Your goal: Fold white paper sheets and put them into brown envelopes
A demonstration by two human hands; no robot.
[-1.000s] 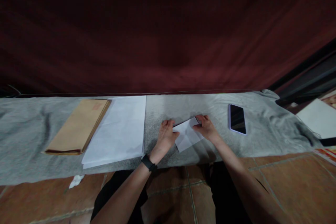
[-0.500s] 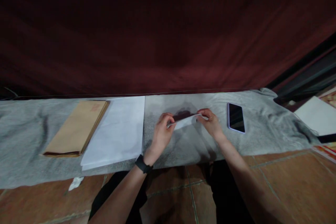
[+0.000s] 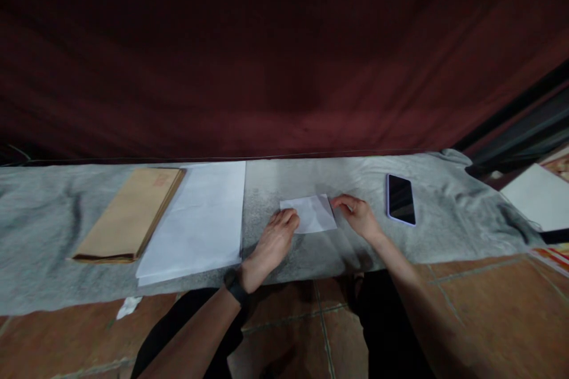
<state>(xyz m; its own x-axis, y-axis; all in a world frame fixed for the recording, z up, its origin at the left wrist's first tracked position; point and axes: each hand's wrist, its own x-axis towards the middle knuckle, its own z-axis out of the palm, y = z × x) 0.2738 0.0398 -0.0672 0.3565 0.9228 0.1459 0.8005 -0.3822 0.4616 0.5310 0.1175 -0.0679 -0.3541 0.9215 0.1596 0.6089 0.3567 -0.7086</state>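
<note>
Paper (image 3: 316, 214), one small piece, lies between two hands: left hand (image 3: 276, 237) curled over its left end, right hand (image 3: 358, 217) half-closed at its right edge; grip unclear. Leftward, one white stack (image 3: 200, 219), one brown stack (image 3: 128, 213); rightward, past open worktop (image 3: 324, 260), one phone (image 3: 400, 199).

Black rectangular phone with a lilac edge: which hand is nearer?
Right. The right hand is left of the phone, by the right edge of the small white paper sheet; the left hand is farther left, at its left side.
</note>
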